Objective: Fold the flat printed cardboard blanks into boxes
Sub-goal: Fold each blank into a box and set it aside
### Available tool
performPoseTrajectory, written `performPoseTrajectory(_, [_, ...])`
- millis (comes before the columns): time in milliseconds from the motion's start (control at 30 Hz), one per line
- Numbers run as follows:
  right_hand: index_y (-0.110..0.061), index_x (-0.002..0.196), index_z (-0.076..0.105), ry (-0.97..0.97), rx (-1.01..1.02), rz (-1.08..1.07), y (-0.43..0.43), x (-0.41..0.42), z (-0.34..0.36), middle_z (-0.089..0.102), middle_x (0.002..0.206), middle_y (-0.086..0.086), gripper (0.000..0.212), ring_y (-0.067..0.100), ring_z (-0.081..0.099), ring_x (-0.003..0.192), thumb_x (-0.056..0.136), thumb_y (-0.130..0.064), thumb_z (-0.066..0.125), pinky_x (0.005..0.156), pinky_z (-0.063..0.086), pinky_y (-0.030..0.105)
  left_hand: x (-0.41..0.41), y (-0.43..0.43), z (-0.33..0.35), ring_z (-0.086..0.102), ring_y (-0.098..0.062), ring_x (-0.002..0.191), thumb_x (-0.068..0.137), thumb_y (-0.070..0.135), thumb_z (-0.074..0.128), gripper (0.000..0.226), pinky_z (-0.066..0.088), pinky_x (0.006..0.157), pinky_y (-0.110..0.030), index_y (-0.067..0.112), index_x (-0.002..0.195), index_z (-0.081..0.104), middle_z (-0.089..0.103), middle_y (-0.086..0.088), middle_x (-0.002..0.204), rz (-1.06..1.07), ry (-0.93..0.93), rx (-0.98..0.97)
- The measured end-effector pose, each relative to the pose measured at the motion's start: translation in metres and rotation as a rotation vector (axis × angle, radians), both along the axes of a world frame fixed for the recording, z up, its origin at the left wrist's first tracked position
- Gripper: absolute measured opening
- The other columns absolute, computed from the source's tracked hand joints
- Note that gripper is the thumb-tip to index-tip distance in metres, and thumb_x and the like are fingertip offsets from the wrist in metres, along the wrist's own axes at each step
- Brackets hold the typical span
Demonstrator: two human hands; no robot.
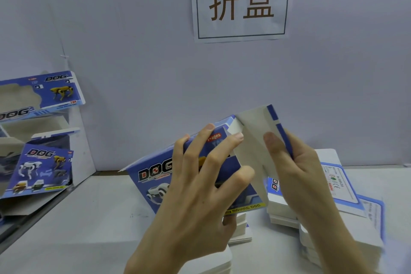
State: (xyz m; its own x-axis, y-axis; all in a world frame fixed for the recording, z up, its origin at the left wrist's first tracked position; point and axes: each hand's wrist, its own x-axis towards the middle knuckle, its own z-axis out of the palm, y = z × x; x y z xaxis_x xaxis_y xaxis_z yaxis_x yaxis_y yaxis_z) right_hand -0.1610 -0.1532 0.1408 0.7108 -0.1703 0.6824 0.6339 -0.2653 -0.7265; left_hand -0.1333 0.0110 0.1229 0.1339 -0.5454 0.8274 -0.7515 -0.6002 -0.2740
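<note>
I hold a blue printed "DOG" cardboard blank (153, 176) partly folded up above the white table, in the middle of the view. My left hand (200, 184) grips its printed front panel, fingers spread over the face and thumb underneath. My right hand (289, 167) pinches the raised grey inner flap (253, 140), thumb on the grey side and fingers behind its blue edge. A stack of flat blanks (347, 189) lies on the table under and to the right of my hands.
Folded "DOG" boxes (42, 167) stand piled at the left, one (44, 93) higher up. A grey wall with a paper sign (241, 2) closes the back. A lower pile of white card (240, 231) lies below my left hand.
</note>
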Motion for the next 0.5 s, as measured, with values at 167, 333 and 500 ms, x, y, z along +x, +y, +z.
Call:
performPoseTrajectory(167, [-0.069,0.098,0.059,0.072,-0.098,0.220,0.000,-0.007,0.003,0.066,0.099,-0.031,0.028,-0.011,0.061,0.097,0.085,-0.050,0.043,0.068,0.046,0.002,0.003,0.005,0.003,0.024,-0.038,0.134,0.051,0.033,0.085,0.069,0.044,0.088,-0.065,0.026,0.108,0.047,0.031,-0.007,0.142,0.023,0.031,-0.009])
performPoseTrajectory(333, [-0.066,0.104,0.060,-0.022,-0.054,0.264,-0.002,-0.008,0.004,0.067,0.107,-0.031,0.041,-0.008,0.060,0.104,0.088,-0.031,0.047,0.073,0.047,0.003,0.004,0.006,0.002,0.022,-0.037,0.136,0.052,0.031,0.086,0.070,0.046,0.086,-0.064,0.026,0.110,0.046,0.026,-0.010,0.140,-0.021,0.051,-0.075])
performPoseTrajectory(500, [-0.041,0.109,0.069,-0.219,0.017,0.114,0.009,-0.007,0.003,0.072,0.107,-0.017,0.031,0.006,0.066,0.105,0.082,-0.025,0.066,0.076,0.053,0.014,0.003,0.007,0.004,0.029,-0.038,0.129,0.061,0.027,0.080,0.057,0.051,0.079,-0.058,0.026,0.108,0.048,0.009,-0.006,0.144,-0.108,0.020,-0.145])
